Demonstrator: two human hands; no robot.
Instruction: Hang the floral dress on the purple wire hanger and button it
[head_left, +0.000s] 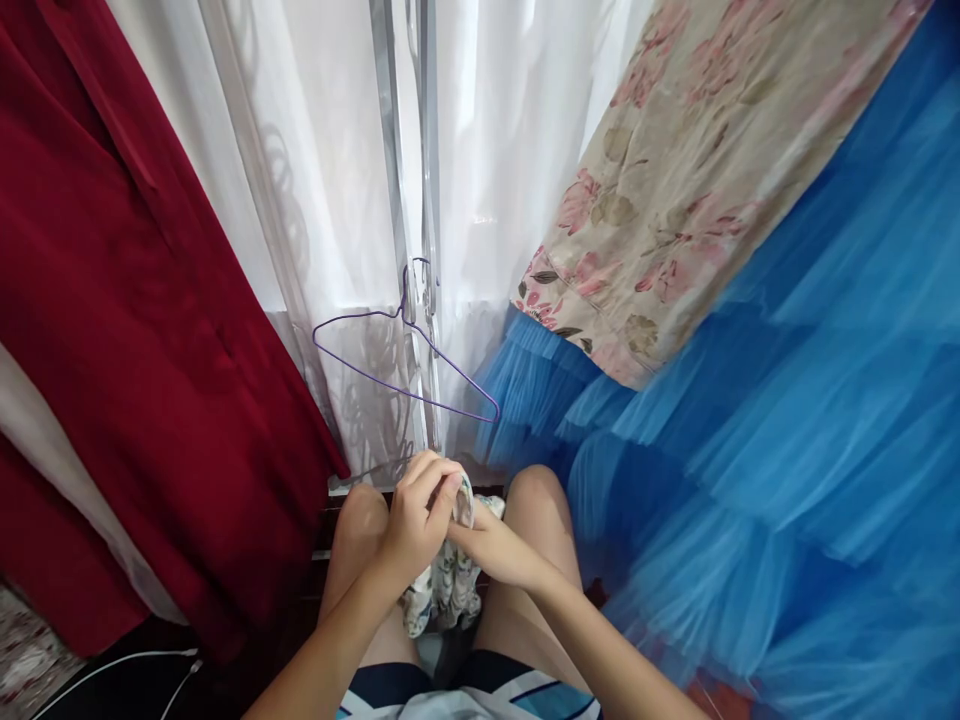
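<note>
A white garment with a small coloured print (442, 590) hangs bunched between my bare knees; its exact kind does not show. My left hand (421, 508) is closed on its upper edge, thumb against the fingers. Just to the right and slightly lower, my right hand (496, 545) holds the same cloth, its fingertips partly hidden by the fabric. A curved fold of the cloth stands up between both hands. Beyond them, a purple wire hanger (405, 392) hangs by its hook from a metal post (390, 120), with nothing on it.
Dark red fabric (172, 330) hangs at the left. White curtains (322, 150) cover the back. On the right, a beige floral cloth (660, 200) hangs over layered blue tulle (810, 430). A white cable (112, 665) lies on a dark surface at lower left.
</note>
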